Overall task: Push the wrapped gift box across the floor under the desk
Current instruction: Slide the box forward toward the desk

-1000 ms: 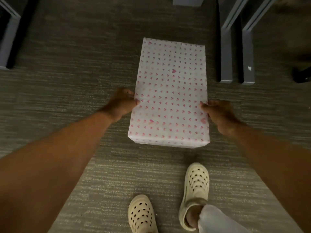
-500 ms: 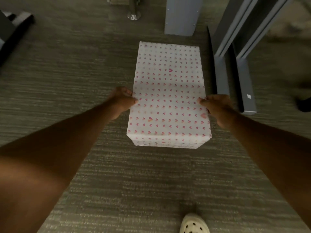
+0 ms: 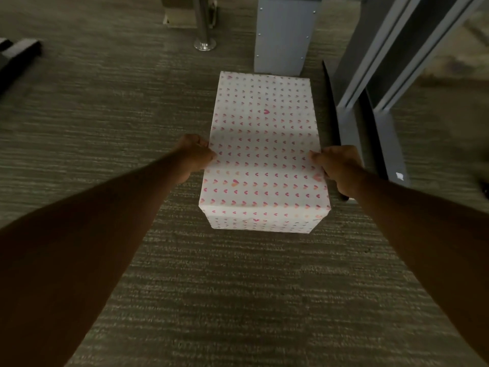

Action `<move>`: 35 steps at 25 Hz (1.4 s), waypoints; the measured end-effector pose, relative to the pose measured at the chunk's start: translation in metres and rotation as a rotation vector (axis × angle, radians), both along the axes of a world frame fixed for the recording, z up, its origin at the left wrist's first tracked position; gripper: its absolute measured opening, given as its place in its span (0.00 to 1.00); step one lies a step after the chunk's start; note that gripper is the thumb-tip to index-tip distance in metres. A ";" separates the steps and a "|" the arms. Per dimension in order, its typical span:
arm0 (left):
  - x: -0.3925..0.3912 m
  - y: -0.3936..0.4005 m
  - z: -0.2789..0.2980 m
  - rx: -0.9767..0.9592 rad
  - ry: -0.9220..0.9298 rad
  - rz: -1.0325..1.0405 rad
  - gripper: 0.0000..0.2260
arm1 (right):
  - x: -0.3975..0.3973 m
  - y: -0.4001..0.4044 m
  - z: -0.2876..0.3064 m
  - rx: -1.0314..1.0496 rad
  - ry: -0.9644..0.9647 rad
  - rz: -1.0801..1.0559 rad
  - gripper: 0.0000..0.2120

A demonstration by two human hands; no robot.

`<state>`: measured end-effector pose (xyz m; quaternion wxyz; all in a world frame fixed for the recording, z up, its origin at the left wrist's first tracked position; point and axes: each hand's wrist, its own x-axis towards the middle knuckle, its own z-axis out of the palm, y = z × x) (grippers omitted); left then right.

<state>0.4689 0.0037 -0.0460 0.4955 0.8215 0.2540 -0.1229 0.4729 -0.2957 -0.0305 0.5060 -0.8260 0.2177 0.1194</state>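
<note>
Grey ribbed carpet (image 3: pixel 92 115) is covering the floor; grey desk legs (image 3: pixel 375 83) are rising at the right, a grey panel (image 3: pixel 283 35) is standing at the far end, and a chrome post (image 3: pixel 204 27) is standing just left of it.

The box (image 3: pixel 264 144), wrapped in white paper with pink hearts, is lying flat on the carpet with its long axis pointing away from the person. Its far end is lying just before the panel; whether they touch cannot be told. Its right side is running close beside the nearer desk foot.

The left hand (image 3: pixel 194 160) is pressing the left long side and the right hand (image 3: pixel 337 166) the right long side, both toward the near half. Gripping from both sides is presumably keeping the box straight while it slides. The thumbs are resting on the top edges; the fingers are curling down the side walls, bearing against the paper, mostly hidden. The box is thus sitting clamped between the two hands.

The sliding appears well along.
</note>
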 end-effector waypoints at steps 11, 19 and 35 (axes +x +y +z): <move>0.020 -0.002 -0.020 0.062 0.055 -0.019 0.04 | 0.017 -0.006 -0.030 -0.025 -0.030 0.014 0.13; 0.009 -0.014 -0.003 0.723 -0.250 -0.354 0.44 | 0.018 0.013 -0.017 -0.659 -0.377 0.325 0.38; -0.003 -0.039 0.048 1.112 -0.462 -0.560 0.52 | 0.009 0.018 0.026 -1.042 -0.485 0.598 0.54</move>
